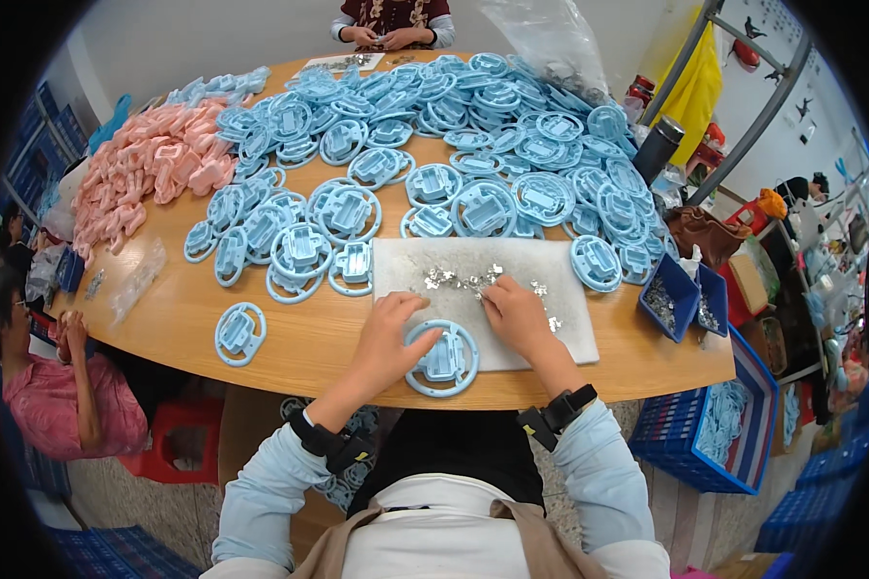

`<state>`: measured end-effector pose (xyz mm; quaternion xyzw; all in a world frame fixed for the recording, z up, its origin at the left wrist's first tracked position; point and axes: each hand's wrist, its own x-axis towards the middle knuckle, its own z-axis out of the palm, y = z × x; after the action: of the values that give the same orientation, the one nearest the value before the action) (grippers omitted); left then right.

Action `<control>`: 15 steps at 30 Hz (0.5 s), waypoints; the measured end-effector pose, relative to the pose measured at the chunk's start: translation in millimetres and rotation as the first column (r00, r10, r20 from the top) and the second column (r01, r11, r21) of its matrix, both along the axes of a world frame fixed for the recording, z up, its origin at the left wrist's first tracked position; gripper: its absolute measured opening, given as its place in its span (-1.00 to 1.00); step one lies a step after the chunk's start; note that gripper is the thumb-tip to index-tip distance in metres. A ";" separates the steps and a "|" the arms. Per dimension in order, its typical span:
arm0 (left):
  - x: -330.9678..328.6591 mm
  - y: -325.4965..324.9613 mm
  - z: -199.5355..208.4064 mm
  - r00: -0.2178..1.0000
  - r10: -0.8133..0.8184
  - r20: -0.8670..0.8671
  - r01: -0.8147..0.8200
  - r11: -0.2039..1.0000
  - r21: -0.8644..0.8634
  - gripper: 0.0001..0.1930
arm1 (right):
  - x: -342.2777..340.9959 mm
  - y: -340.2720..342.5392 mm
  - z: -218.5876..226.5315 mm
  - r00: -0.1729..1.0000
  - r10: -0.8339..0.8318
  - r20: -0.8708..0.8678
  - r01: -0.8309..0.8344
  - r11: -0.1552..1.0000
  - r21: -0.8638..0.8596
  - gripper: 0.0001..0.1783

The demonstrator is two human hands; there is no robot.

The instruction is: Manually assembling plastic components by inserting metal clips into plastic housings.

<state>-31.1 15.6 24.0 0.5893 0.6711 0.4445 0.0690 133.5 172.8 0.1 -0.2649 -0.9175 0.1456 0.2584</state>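
Observation:
A round light-blue plastic part, shaped like a small steering wheel with a recessed box in the middle, lies at the near edge of a white board. My left hand is beside it, fingers apart, its thumb reaching onto the part's rim. Small shiny metal pieces are scattered across the board. Among them my right hand has its fingertips pinched together at the board's surface. Whatever is between those fingertips is hidden.
A big heap of blue parts covers the table beyond the board. Pink parts are piled at the left. Blue bins of metal pieces sit at the right edge near a dark bottle. Two other people sit around the table.

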 end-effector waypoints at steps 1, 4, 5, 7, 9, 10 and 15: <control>-0.3 1.6 -1.2 0.999 -0.036 0.034 0.037 0.999 -0.024 -0.73 | 0.2 -0.5 1.2 1.000 0.018 -0.016 -0.018 1.000 -0.001 -0.93; 4.1 11.1 -8.0 0.994 -0.090 0.061 0.092 0.995 -0.025 -0.79 | 0.6 -4.5 7.5 0.989 0.074 -0.127 -0.079 0.996 -0.032 -0.91; 6.6 15.6 -10.4 0.993 -0.098 0.058 0.099 0.995 -0.013 -0.81 | 0.1 -11.0 12.3 0.974 0.095 -0.205 -0.109 0.992 -0.058 -0.91; 12.8 24.7 -13.3 0.990 -0.128 0.061 0.126 0.992 0.027 -0.84 | -0.8 -22.9 19.2 0.946 0.111 -0.306 -0.149 0.983 -0.105 -0.89; 13.7 29.8 -15.3 0.984 -0.152 0.092 0.152 0.988 0.009 -0.87 | -2.4 -32.5 23.5 0.930 0.105 -0.353 -0.167 0.974 -0.151 -0.88; 13.9 32.1 -15.2 0.979 -0.165 0.123 0.170 0.985 -0.027 -0.88 | -2.7 -35.9 26.6 0.937 0.053 -0.345 -0.145 0.958 -0.247 -0.89; 13.6 29.2 -8.9 0.978 -0.175 0.116 0.176 0.984 0.004 -0.89 | -2.7 -38.2 36.5 0.956 -0.080 -0.283 -0.120 0.772 -0.625 -0.90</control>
<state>-17.5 44.8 15.1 0.6193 0.6126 0.4682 0.1485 130.8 134.6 36.5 -0.3020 -0.7680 0.4874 0.2854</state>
